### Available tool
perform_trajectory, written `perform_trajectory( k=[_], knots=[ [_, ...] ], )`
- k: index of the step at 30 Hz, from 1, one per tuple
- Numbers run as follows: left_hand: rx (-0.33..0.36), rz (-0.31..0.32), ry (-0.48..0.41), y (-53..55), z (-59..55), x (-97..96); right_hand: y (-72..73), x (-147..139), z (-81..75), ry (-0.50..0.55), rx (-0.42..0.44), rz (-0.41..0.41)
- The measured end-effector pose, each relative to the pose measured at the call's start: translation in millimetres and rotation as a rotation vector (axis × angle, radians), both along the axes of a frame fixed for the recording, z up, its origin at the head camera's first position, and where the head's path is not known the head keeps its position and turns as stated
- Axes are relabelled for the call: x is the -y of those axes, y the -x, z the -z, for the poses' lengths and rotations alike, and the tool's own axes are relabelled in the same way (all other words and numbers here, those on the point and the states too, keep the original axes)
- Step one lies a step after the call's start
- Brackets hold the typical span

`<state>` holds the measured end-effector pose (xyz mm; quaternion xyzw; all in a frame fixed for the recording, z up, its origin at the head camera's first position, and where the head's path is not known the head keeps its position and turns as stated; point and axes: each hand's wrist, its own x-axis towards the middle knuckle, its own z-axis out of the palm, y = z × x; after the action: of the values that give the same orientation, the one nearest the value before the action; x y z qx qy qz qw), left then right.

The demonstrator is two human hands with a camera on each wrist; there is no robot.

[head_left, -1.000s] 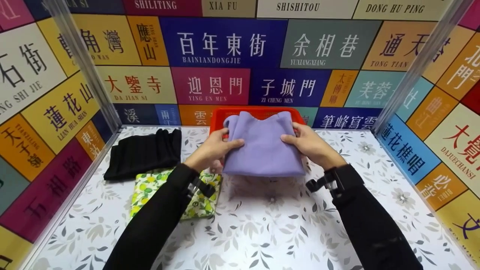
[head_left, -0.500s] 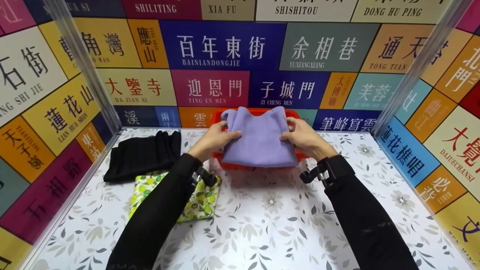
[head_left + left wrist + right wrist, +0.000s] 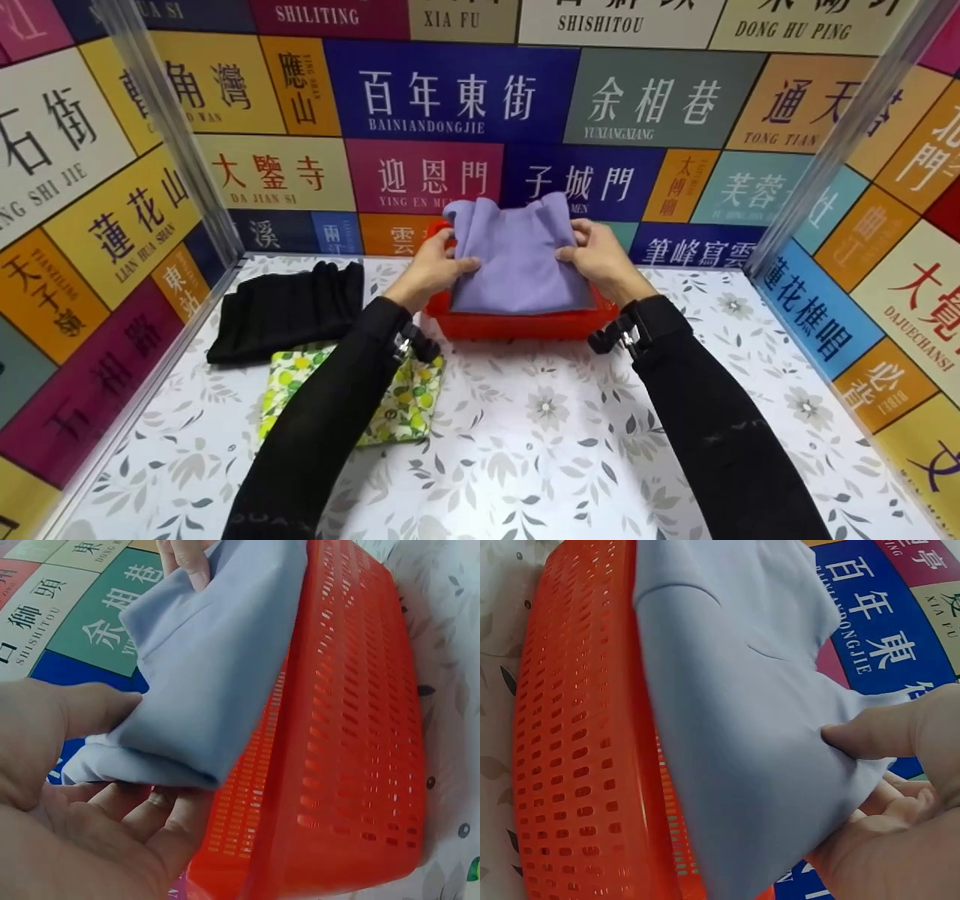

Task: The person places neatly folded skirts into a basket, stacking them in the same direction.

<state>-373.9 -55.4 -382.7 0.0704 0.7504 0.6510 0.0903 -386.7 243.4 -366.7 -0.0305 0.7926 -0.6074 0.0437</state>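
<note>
A folded purple cloth (image 3: 517,262) is held over the mouth of a red basket (image 3: 517,327), which is placed near the middle of the back edge of the bench (image 3: 570,472). The cloth is grasped at both sides — one by the left hand (image 3: 433,266), the other by the right hand (image 3: 600,256) — presumably so that its weight is shared and the front panel is spread flat rather than bunched. The top edge is dipped between two soft peaks, probably because nothing supports it there. The lower edge is hung by the basket's near rim; whether the two touch cannot be told.

Towards the bench's back left corner, a black cloth (image 3: 289,311) is laid folded, with a lemon-print cloth (image 3: 409,405) just in front of it, partly covered by the left sleeve (image 3: 315,420). With both laid towards the left edge, the basket's front is left open to the arms.

Both arms are extended from the bench's front edge in near-mirrored fashion and are angled inward. On each side, the thumb is pressed on the cloth's near face, while the other fingers are curled behind it.
</note>
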Motion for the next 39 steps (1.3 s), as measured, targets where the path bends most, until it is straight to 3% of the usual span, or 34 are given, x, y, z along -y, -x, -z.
perform_trajectory(
  k=[7,16,20,26,29,35,39],
  knots=[
    [-0.056,-0.022,-0.038,10.4,5.0,-3.5,9.0,4.2,5.2,0.002,-0.08,0.011],
    [-0.038,-0.05,0.024,18.5,21.4,-9.5,15.8,5.4,29.2,-0.077,-0.021,0.02],
    [-0.034,-0.042,0.098,18.8,23.1,-11.2,17.9,4.0,39.0,-0.106,0.008,0.012],
    [-0.095,-0.045,0.293,19.6,23.2,-12.0,19.4,0.0,45.4,-0.156,0.019,-0.01],
    [-0.093,-0.044,0.33,17.4,22.2,-10.4,18.0,-2.0,45.8,-0.251,0.018,-0.026],
    [-0.139,-0.034,0.387,12.7,20.9,-6.2,24.6,-13.1,58.8,-0.644,-0.087,-0.053],
    [-0.206,-0.028,0.455,8.8,21.7,-6.4,15.7,-13.8,55.5,-0.693,-0.115,-0.07]
  ],
)
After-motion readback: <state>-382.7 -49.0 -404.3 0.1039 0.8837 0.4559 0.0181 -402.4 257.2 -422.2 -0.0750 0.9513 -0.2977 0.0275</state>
